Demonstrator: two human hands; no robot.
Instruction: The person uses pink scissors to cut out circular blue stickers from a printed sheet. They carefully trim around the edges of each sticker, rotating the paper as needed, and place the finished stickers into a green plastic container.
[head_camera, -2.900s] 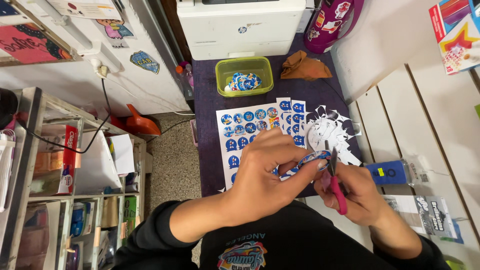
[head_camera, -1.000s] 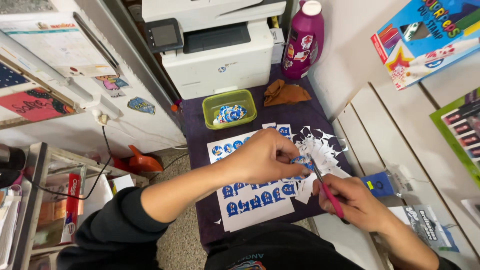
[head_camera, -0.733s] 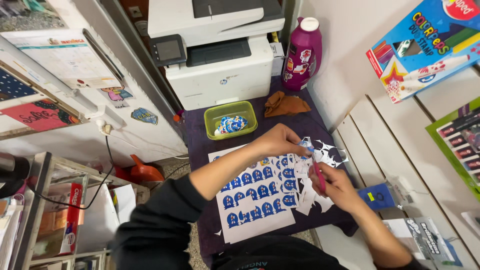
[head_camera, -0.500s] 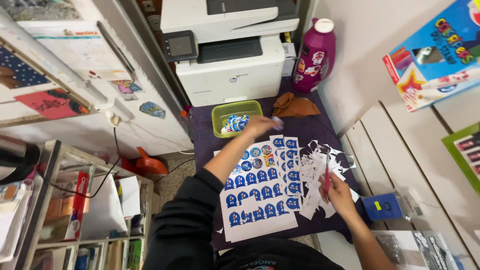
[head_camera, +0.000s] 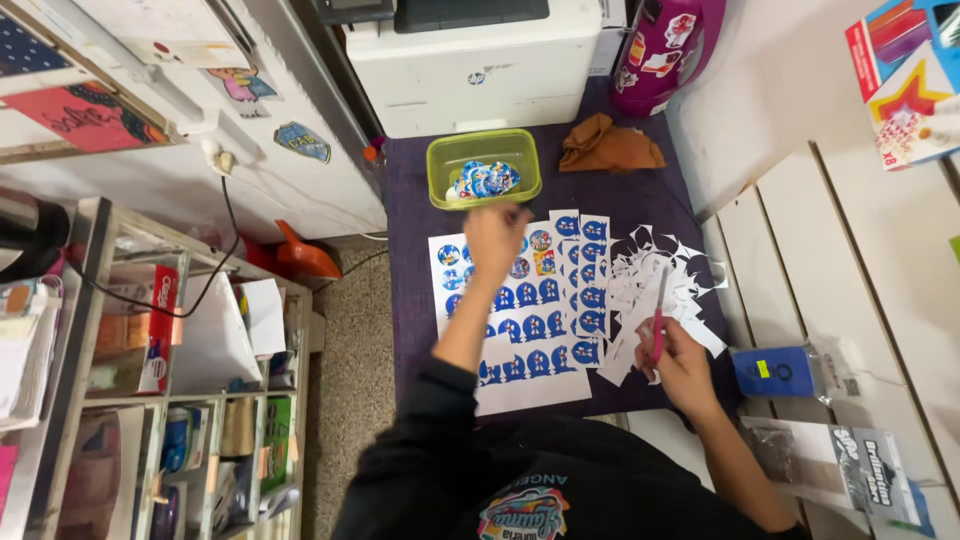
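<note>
My left hand (head_camera: 495, 232) hovers just short of the green tub (head_camera: 483, 167) of cut stickers, fingers pinched; I cannot tell what they hold. I'd release squarely over it. My right hand (head_camera: 678, 362) grips pink scissors (head_camera: 659, 312) over the scraps (head_camera: 655, 280).

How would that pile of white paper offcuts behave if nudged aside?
The white paper offcuts look thin and jagged, so probably floppy and very light, apt to scatter. They lie loosely overlapped beside the sticker sheets, so a push likely spreads them rather than moving them together.
</note>
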